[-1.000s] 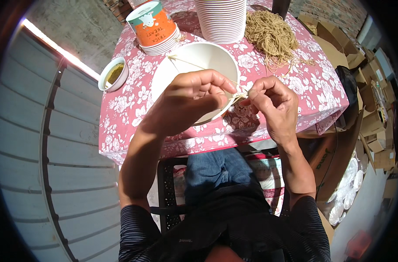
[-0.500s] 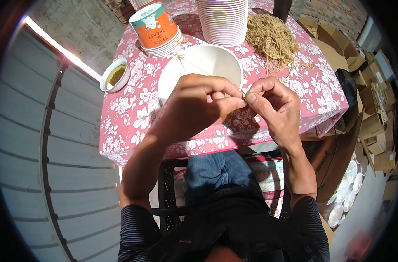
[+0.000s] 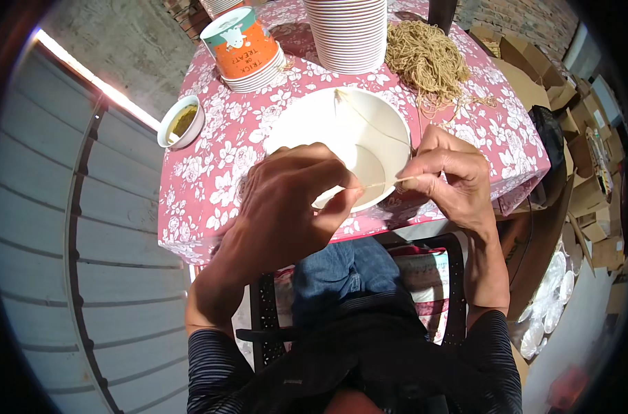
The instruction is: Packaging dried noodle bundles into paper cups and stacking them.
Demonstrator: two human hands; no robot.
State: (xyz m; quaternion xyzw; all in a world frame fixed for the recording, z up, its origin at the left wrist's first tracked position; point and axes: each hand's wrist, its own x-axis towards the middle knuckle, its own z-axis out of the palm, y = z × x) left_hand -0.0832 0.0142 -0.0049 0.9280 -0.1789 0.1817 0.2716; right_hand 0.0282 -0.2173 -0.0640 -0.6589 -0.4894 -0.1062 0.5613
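A white-lined paper bucket (image 3: 390, 114) is near the table's front edge, its open mouth facing me. Over its near rim, a short stretch of tan cord (image 3: 377, 185) runs between my hands. My left hand (image 3: 286, 190) pinches one side of it between thumb and fingertips. My right hand (image 3: 455, 176) pinches the other side, a short end poking out toward the left. A length of the cord also crosses the bucket's inside, from a spot by the far rim toward the right rim. My left hand hides the bucket's near left part.
A tall stack of white buckets (image 3: 346, 38) stands at the back, beside a heap of tan cord (image 3: 427, 62). To its left is an upside-down stack with an orange and teal bucket (image 3: 238, 45). A bowl (image 3: 183, 123) of greenish-brown stuff sits near the left edge. Cardboard boxes (image 3: 576, 138) lie right.
My hands have drawn apart, the right one moving right, so cord now shows between them. The bucket has shifted right and nearer, showing more of its inside.
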